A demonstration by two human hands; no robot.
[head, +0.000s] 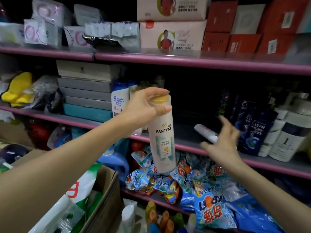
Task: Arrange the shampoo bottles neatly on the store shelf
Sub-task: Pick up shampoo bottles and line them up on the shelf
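The left hand grips a Pantene bottle by its gold cap, held upright before the shelf's front edge. The right hand, fingers spread, reaches toward a white bottle lying there.

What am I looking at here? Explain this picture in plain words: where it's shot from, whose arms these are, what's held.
There is no machine: the one picture comes from a camera on a person's head, looking at a store shelf. The two arms are that person's own. The left hand grips a Pantene bottle by its gold cap, hanging upright before the shelf. The right hand, fingers spread and blurred, holds nothing, by a white bottle lying flat there. Dark Clear bottles stand to the right.
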